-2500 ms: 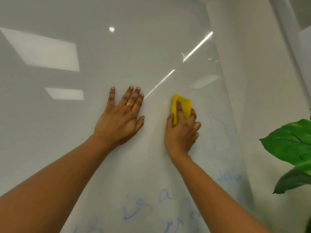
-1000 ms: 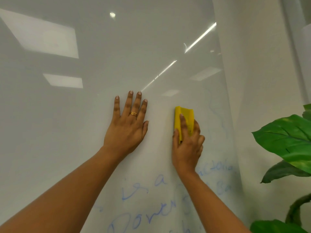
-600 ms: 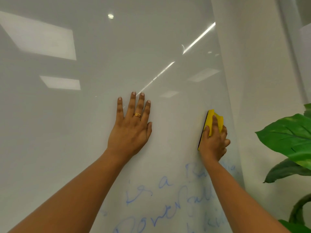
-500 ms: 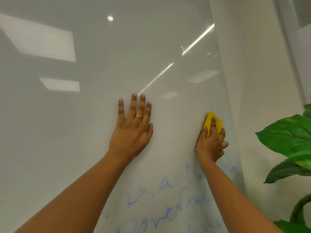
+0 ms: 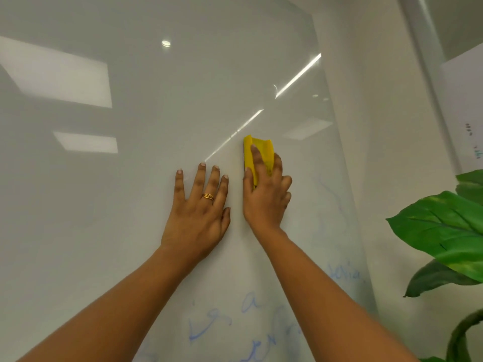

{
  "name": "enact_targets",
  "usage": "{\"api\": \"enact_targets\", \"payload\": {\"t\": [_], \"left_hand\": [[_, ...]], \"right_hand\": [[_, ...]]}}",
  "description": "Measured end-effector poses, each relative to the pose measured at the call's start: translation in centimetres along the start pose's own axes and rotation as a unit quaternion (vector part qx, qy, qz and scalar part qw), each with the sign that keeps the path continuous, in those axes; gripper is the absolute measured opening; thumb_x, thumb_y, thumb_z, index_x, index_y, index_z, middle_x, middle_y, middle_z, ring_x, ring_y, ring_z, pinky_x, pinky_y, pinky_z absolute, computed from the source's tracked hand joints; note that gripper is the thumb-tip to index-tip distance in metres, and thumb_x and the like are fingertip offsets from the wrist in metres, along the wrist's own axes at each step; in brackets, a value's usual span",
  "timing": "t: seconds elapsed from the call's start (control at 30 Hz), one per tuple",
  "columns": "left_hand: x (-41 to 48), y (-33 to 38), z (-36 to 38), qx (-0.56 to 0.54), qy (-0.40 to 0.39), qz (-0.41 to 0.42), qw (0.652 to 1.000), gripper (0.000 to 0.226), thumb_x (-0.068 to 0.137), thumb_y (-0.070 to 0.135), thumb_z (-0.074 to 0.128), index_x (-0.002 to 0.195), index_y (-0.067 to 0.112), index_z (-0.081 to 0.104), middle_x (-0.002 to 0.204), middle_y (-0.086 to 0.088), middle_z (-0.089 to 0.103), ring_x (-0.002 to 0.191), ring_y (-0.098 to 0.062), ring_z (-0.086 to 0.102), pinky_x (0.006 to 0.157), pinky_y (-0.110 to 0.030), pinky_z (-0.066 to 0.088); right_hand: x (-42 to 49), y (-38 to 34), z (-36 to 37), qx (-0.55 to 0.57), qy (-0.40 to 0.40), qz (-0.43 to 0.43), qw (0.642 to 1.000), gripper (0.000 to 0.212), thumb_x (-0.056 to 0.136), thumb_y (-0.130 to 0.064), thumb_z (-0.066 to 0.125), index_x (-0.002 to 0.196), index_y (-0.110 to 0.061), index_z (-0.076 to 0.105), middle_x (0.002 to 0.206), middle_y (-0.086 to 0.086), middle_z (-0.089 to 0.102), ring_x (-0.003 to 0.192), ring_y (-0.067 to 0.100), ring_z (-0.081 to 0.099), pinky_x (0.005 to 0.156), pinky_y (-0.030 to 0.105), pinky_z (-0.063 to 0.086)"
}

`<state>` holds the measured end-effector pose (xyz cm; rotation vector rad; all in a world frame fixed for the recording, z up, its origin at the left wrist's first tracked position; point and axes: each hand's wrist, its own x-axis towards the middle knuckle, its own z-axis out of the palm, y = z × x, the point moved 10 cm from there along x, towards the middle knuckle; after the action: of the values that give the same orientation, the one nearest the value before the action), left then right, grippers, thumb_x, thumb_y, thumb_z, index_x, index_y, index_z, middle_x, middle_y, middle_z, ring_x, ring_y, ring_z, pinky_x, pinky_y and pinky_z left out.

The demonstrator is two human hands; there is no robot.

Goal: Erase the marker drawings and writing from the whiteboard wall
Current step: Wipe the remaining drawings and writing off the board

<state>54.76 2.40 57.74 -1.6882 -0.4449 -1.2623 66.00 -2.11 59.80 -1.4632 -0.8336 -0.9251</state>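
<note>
Seemingly, right hand [image 5: 264, 202] grips eraser [image 5: 261, 145].

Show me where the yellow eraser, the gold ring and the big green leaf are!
eraser [image 5: 262, 147]: head view, upper end of its yellow back.
ring [image 5: 208, 196]: head view, front of the gold band.
leaf [image 5: 444, 226]: head view, middle of the big blade.

The right hand [image 5: 264, 197] grips a yellow eraser [image 5: 258, 152] against the whiteboard [image 5: 130, 205], just beside the flat left hand [image 5: 198, 218].
</note>
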Motion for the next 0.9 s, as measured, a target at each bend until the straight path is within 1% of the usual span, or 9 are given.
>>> {"api": "enact_targets", "payload": {"t": [0.1,0.23,0.37,0.47,0.5,0.6,0.7,0.8,0.9], "left_hand": [[0.6,0.1,0.1,0.006,-0.003,-0.003,1.0,0.059,0.086,0.038,0.033,0.124,-0.001,0.058,0.129,-0.023,0.054,0.122,-0.044,0.048,0.101,-0.064,0.021],[2.5,1.5,0.3,0.013,-0.005,0.022,1.0,0.058,0.082,0.04,0.033,0.111,0.001,0.064,0.121,-0.019,0.06,0.114,-0.04,0.055,0.098,-0.062,0.034],[4.1,3.9,1.5,-0.003,-0.007,0.081,0.997,0.056,0.083,0.039,0.033,0.11,0.003,0.066,0.127,-0.018,0.058,0.12,-0.034,0.053,0.099,-0.065,0.031],[4.5,4.8,2.6,-0.011,-0.016,0.096,0.995,0.061,0.086,0.042,0.03,0.12,0.003,0.062,0.136,-0.017,0.052,0.127,-0.032,0.047,0.105,-0.065,0.023],[4.5,4.9,2.9,-0.012,-0.017,0.094,0.995,0.062,0.087,0.042,0.029,0.124,0.003,0.059,0.138,-0.016,0.05,0.129,-0.032,0.045,0.104,-0.064,0.019],[4.5,4.9,3.1,-0.012,-0.017,0.095,0.995,0.063,0.089,0.043,0.028,0.129,0.004,0.055,0.14,-0.016,0.047,0.131,-0.032,0.042,0.103,-0.062,0.017],[4.5,4.9,3.1,-0.011,-0.015,0.093,0.996,0.063,0.089,0.044,0.028,0.132,0.004,0.052,0.141,-0.016,0.045,0.133,-0.032,0.041,0.104,-0.062,0.016],[4.4,4.9,3.2,-0.011,-0.018,0.09,0.996,0.063,0.09,0.045,0.027,0.133,0.005,0.05,0.142,-0.016,0.044,0.133,-0.032,0.04,0.104,-0.062,0.017],[4.4,5.0,3.2,-0.012,-0.015,0.092,0.996,0.064,0.09,0.045,0.028,0.134,0.005,0.049,0.142,-0.016,0.045,0.133,-0.033,0.04,0.104,-0.062,0.017]], "right_hand": [[1.7,2.5,-0.3,0.01,0.007,0.037,0.999,0.048,0.098,-0.041,0.031,0.143,-0.048,0.014,0.154,-0.001,0.013,0.117,0.028,0.035,0.091,0.04,0.035],[2.6,7.6,-0.9,0.03,0.019,0.118,0.992,0.046,0.098,-0.041,0.031,0.142,-0.048,0.018,0.154,-0.002,0.015,0.121,0.03,0.032,0.096,0.043,0.032],[1.7,14.7,-1.7,0.056,0.043,0.218,0.973,0.045,0.098,-0.04,0.034,0.141,-0.046,0.025,0.153,-0.002,0.019,0.123,0.033,0.031,0.098,0.046,0.031],[0.9,18.5,-2.0,0.066,0.048,0.263,0.961,0.045,0.098,-0.038,0.036,0.141,-0.044,0.027,0.152,-0.001,0.022,0.122,0.033,0.032,0.097,0.046,0.032],[0.9,18.9,-2.0,0.067,0.045,0.266,0.961,0.045,0.098,-0.038,0.036,0.141,-0.044,0.027,0.152,-0.001,0.022,0.122,0.033,0.032,0.097,0.046,0.032],[1.2,18.3,-1.9,0.06,0.044,0.258,0.963,0.045,0.098,-0.036,0.035,0.142,-0.044,0.027,0.152,0.001,0.02,0.122,0.033,0.03,0.098,0.046,0.03],[1.9,15.9,-1.9,0.042,0.035,0.215,0.975,0.045,0.099,-0.036,0.034,0.142,-0.044,0.025,0.153,0.002,0.018,0.124,0.032,0.029,0.1,0.045,0.028],[3.1,11.6,-1.6,0.028,0.02,0.14,0.99,0.046,0.099,-0.037,0.033,0.142,-0.046,0.021,0.154,0.001,0.016,0.124,0.031,0.029,0.099,0.043,0.03],[4.6,7.2,-1.6,0.011,0.033,0.042,0.999,0.047,0.098,-0.039,0.033,0.143,-0.045,0.019,0.153,0.001,0.017,0.121,0.028,0.033,0.096,0.041,0.034]]}}
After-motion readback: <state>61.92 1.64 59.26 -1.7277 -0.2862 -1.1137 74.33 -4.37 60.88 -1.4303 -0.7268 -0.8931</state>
